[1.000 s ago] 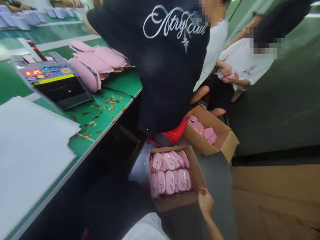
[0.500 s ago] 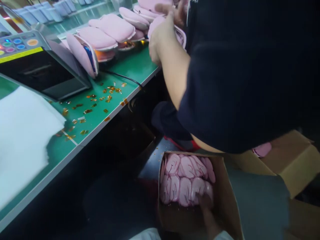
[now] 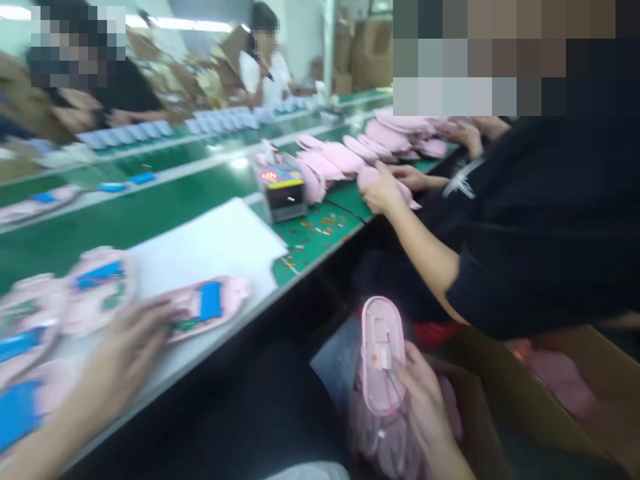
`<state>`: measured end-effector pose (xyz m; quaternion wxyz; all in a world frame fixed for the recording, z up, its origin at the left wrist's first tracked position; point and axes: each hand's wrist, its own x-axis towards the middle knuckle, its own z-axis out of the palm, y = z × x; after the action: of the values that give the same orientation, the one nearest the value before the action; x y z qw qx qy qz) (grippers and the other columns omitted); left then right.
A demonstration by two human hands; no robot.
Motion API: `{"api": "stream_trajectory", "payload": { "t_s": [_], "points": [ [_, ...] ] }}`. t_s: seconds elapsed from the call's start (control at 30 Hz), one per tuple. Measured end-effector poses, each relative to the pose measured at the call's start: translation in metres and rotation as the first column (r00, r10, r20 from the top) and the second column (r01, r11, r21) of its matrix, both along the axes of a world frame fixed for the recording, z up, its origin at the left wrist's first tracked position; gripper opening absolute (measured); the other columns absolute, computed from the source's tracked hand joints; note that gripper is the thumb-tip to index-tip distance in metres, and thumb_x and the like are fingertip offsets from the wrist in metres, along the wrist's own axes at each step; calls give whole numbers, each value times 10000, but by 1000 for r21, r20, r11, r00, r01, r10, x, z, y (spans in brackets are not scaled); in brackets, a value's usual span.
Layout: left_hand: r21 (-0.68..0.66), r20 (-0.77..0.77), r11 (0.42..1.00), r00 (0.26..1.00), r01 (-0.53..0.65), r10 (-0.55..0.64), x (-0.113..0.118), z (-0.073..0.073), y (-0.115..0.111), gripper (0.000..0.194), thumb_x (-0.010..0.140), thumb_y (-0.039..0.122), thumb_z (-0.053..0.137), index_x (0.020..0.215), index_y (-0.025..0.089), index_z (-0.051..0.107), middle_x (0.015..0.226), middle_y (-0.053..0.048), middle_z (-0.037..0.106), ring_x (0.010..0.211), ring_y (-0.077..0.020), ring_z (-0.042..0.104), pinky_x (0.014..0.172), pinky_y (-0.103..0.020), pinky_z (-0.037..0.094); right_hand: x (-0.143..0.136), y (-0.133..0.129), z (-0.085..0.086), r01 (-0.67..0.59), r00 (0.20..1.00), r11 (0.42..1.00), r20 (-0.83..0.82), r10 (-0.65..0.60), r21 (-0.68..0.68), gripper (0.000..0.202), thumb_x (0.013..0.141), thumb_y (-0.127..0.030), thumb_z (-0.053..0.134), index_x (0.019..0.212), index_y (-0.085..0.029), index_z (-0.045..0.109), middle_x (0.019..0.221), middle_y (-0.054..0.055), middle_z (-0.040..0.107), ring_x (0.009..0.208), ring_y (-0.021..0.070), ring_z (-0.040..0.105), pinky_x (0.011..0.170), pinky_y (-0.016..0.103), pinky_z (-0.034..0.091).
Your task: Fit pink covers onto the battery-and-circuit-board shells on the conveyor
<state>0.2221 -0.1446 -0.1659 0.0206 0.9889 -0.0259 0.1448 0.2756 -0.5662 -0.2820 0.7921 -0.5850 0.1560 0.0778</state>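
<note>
My right hand [image 3: 425, 387] grips a pink oval shell half [image 3: 383, 357], its hollow side facing me, with a small white part and thin wires inside. Below it, a cardboard box [image 3: 480, 413] holds several more pink shells. At the table, the fingers of my left hand [image 3: 135, 347] are closed on the left end of a pink casing half [image 3: 233, 300] fitted with a blue battery [image 3: 211, 300] and a green circuit board. This casing is over white sheets [image 3: 200, 233]; motion blurs the fingertips.
More pink casing halves [image 3: 100, 267] with blue batteries lie at left. A small device with a lit display [image 3: 285, 190] stands near orange scraps [image 3: 325, 230]. A co-worker's hand [image 3: 380, 190] holds a pink casing at right. Another carton [image 3: 565, 387] sits lower right.
The view has swung up and left. My right hand has lifted a pink shell out of the box. My left hand has come into view at a casing on the table.
</note>
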Motion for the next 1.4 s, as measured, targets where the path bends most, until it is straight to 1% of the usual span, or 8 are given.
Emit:
{"api": "stream_trajectory", "payload": {
  "t_s": [0.23, 0.5, 0.67, 0.87, 0.97, 1.1, 1.27, 1.4],
  "points": [
    [-391, -93, 920, 995, 3, -42, -21, 7, 26, 359, 980, 210, 363, 1170, 233, 666, 1236, -83, 640, 1150, -215, 602, 1009, -320, 478, 87, 204, 120, -405, 903, 911, 193, 384, 83, 534, 557, -371, 853, 971, -155, 595, 899, 68, 702, 833, 224, 670, 730, 299, 549],
    [-78, -58, 988, 988, 136, -141, -14, 12, 27, 183, 890, 21, 544, 911, 147, 675, 1012, -88, 676, 915, -210, 624, 772, -281, 490, 116, 270, 100, -370, 909, 895, 103, 404, -249, 936, 447, -424, 842, 1248, -124, 462, 863, 62, 703, 875, 268, 676, 808, 377, 539],
    [-168, -5, 975, 989, 144, -147, -13, 13, 34, 174, 896, 26, 530, 874, 149, 651, 896, -63, 691, 802, -194, 625, 665, -275, 460, 160, 250, 128, -167, 613, 270, 114, 782, -948, 510, 781, -443, 560, 1194, -146, 602, 898, 86, 686, 821, 253, 653, 804, 401, 500],
    [-816, 39, 560, 954, -142, 298, -11, 13, 23, 158, 947, 225, 480, 917, 185, 630, 758, 1, 672, 676, -138, 618, 615, -226, 448, 184, 333, 172, 106, -254, -225, -246, 936, -968, 465, 691, -75, 468, 1089, -200, 673, 1198, 92, 623, 1196, 237, 544, 1073, 387, 385],
    [-872, 46, 462, 912, -163, 409, -5, 10, 14, 132, 908, 222, 497, 914, 191, 626, 691, 14, 652, 645, -141, 618, 615, -230, 457, 188, 358, 178, 142, -346, -357, -384, 856, -923, 261, 667, -73, 525, 851, -184, 675, 1061, 84, 665, 1030, 244, 610, 923, 349, 461],
    [-876, 64, 453, 889, -167, 452, -2, 11, 11, 125, 892, 235, 524, 854, 195, 636, 669, 17, 651, 584, -133, 608, 550, -216, 437, 200, 335, 194, 165, -289, -309, -345, 893, -937, 164, 875, -171, 422, 856, -192, 584, 781, 27, 652, 701, 170, 604, 629, 261, 440],
    [-800, 273, 598, 861, -44, 429, -7, 16, 9, 144, 928, 178, 509, 893, 192, 647, 676, 29, 654, 565, -105, 596, 538, -194, 432, 165, 294, 210, 523, -367, 378, 198, 909, -764, 215, 1006, -238, 371, 928, -194, 567, 699, -17, 623, 565, 123, 549, 537, 241, 349],
    [-505, 565, 863, 749, -17, 346, -6, 17, 2, 135, 961, 166, 519, 953, 179, 653, 808, -12, 656, 646, -103, 588, 568, -199, 443, 105, 291, 205, 634, -471, 555, 300, 830, -539, 137, 958, -115, 469, 962, -159, 598, 702, -10, 625, 605, 119, 552, 614, 253, 356]
  ]
}}
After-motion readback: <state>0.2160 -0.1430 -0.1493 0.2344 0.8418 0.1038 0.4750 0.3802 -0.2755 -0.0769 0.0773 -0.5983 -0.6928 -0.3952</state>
